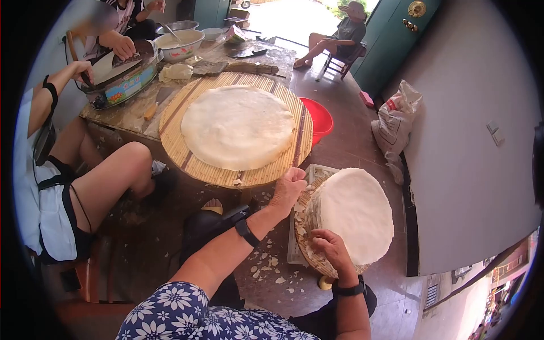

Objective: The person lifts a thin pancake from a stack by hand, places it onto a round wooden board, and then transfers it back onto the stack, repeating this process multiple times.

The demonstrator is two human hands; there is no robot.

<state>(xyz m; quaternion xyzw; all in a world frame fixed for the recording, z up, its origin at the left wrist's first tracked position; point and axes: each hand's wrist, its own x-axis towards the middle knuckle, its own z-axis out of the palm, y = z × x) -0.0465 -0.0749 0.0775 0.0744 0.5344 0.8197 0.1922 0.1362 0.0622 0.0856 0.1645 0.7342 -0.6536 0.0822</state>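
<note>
A round mat of split reeds [171,133] rests at the table's near edge, with a wide pale flatbread [238,127] on it. My left hand [288,191] is at the mat's lower right rim, its fingers closed; what they hold, if anything, is too small to name. To the right, a tall stack of round flatbreads [357,215] stands on a lower woven tray [303,241]. My right hand [331,248] is beside the near left side of that stack, fingers curled, and whether it touches the stack is unclear.
A co-worker's hands are over a round griddle [127,85] at the upper left. Bowls [180,48], a knife [249,54] and a wooden-handled scraper [152,110] lie on the table. Behind the mat is a red bucket [320,119]. A person sits by the doorway; a sack [396,122] leans against the wall.
</note>
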